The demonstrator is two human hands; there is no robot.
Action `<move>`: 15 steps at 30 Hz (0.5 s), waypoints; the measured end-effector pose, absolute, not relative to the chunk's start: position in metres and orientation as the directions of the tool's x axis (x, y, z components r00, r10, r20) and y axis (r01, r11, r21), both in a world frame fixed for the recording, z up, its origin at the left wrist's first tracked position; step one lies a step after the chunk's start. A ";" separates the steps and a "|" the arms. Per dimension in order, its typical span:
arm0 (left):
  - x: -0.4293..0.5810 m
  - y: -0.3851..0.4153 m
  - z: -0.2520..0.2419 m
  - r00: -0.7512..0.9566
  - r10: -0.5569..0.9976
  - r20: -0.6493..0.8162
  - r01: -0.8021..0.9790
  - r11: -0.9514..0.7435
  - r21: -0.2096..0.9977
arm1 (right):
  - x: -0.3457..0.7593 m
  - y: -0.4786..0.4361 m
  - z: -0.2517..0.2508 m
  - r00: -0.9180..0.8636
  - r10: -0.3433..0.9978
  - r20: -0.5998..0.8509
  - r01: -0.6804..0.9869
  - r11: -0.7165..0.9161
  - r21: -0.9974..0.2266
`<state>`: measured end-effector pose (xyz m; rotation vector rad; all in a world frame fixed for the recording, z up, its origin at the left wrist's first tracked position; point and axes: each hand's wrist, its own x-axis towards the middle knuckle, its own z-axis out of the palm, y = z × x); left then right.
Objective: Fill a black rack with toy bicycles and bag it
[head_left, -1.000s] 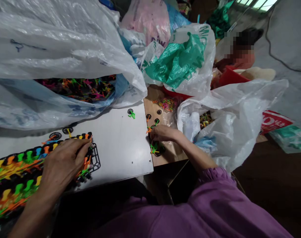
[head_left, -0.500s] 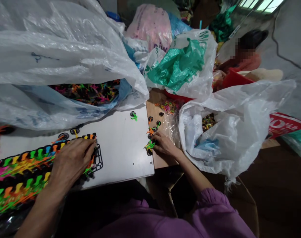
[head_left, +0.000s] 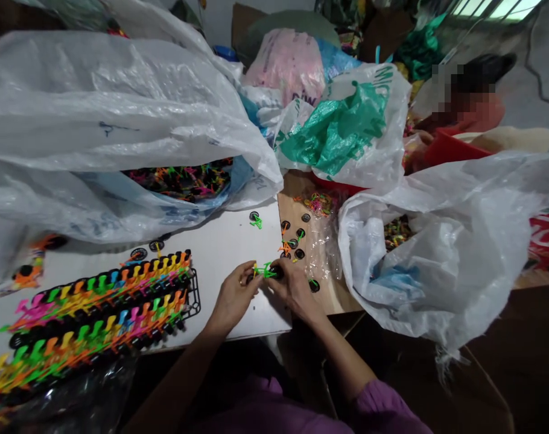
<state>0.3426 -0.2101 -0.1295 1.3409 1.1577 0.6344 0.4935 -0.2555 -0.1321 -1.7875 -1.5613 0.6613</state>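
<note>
A small green toy bicycle (head_left: pixel 265 270) with a black wheel is held between both hands above the right edge of the white board (head_left: pixel 220 241). My left hand (head_left: pixel 234 296) pinches its left end, where a bit of yellow shows. My right hand (head_left: pixel 297 289) grips the right end by the black wheel. At the left, rows of colourful toy bicycles (head_left: pixel 98 325) stand in a black rack (head_left: pixel 193 293). Loose black wheels (head_left: pixel 300 232) and orange pieces (head_left: pixel 284 246) lie just beyond my right hand. Another green piece with a wheel (head_left: pixel 255 220) rests on the board.
A big white sack (head_left: pixel 166 114) of colourful parts leans over the board's back left. An open white sack (head_left: pixel 441 265) stands at the right, a green-and-white bag (head_left: pixel 342 129) behind. Another person (head_left: pixel 478 108) is at the back right near a red container (head_left: pixel 450 154).
My left hand has left the rack and moved right to the green bicycle. My right hand has lifted it from the wheels to the board's edge. The view has shifted slightly left.
</note>
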 end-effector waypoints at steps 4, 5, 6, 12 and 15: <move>0.344 -0.215 -0.140 0.468 0.808 -0.358 0.231 0.279 0.932 | 0.485 -0.280 -0.137 0.127 0.978 -0.165 0.428 -0.205 -0.880; 0.342 -0.216 -0.140 0.503 0.785 -0.362 0.247 0.271 0.930 | 0.486 -0.286 -0.137 0.066 0.973 -0.221 0.339 -0.230 -0.912; 0.341 -0.218 -0.140 0.535 0.760 -0.369 0.264 0.265 0.927 | 0.489 -0.291 -0.136 0.002 0.965 -0.260 0.242 -0.253 -0.937; 0.365 -0.205 -0.132 0.689 0.691 -0.218 0.283 0.021 0.959 | 0.510 -0.303 -0.133 0.128 0.936 -0.328 -0.103 -0.317 -0.943; 0.391 -0.189 -0.131 0.688 0.725 -0.018 0.468 -0.425 0.775 | 0.520 -0.300 -0.140 0.289 0.887 -0.359 -0.251 -0.292 -0.923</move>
